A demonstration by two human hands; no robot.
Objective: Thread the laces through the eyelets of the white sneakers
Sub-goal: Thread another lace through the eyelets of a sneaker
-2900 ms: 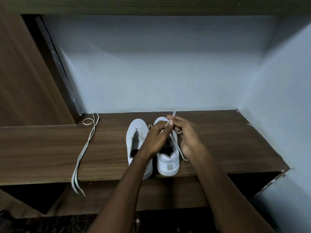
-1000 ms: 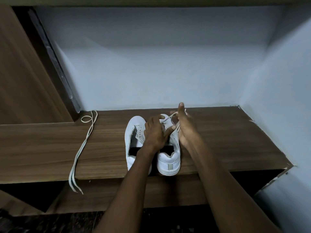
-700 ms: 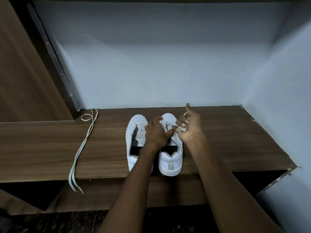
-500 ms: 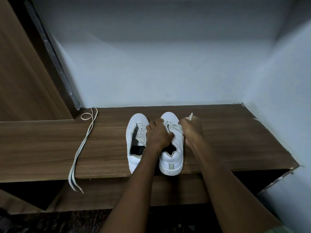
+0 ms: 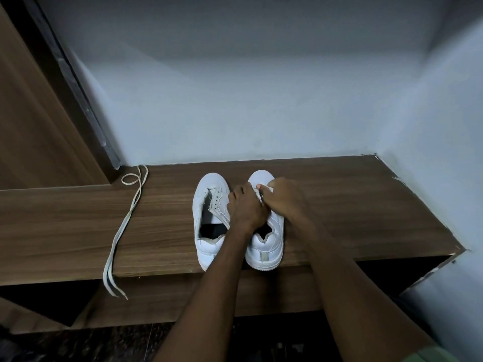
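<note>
Head view: two sneakers (image 5: 265, 231), two hands (image 5: 247, 207), one loose lace (image 5: 125, 223).

Both hands (image 5: 264, 202) on right sneaker (image 5: 269, 239), spare lace (image 5: 122, 228) well left.

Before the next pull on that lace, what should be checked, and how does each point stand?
1. Right sneaker flat on the shelf: ok.
2. Left hand steadying its upper: ok.
3. Right hand gripping the lace: cannot tell, fingers hide it.
4. Lace through the correct eyelet: cannot tell, hands cover the eyelets.
5. Left sneaker laced: not ok, eyelets bare.
6. Spare lace ready on the shelf: ok, ends hang over the edge.
</note>
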